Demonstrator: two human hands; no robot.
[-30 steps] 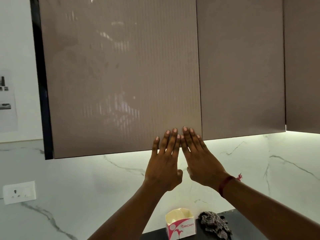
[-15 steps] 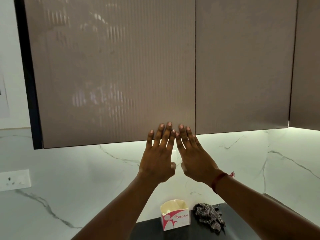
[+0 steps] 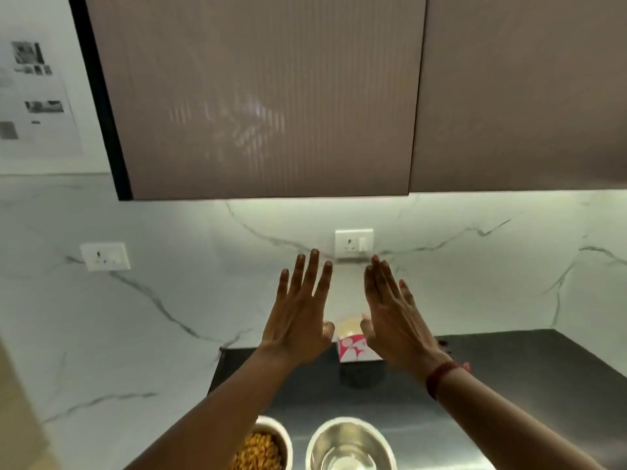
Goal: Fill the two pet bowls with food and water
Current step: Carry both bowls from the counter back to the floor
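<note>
Two bowls stand on the dark counter at the bottom edge. The white bowl (image 3: 271, 442) on the left holds yellow-brown kibble and is partly hidden by my left forearm. The steel bowl (image 3: 351, 446) on the right looks to hold clear water. My left hand (image 3: 300, 317) and my right hand (image 3: 395, 317) are raised flat in the air above the counter, fingers spread, holding nothing. A red thread circles my right wrist.
A pink-and-white carton (image 3: 354, 344) stands at the back of the dark counter (image 3: 509, 385), between my hands. Closed brown wall cabinets (image 3: 264, 96) hang overhead. Two white wall sockets (image 3: 354, 242) (image 3: 105, 256) sit on the marble backsplash.
The view has tilted down, bringing the two bowls into sight. My hands have come off the cabinet door, dropped lower and moved apart.
</note>
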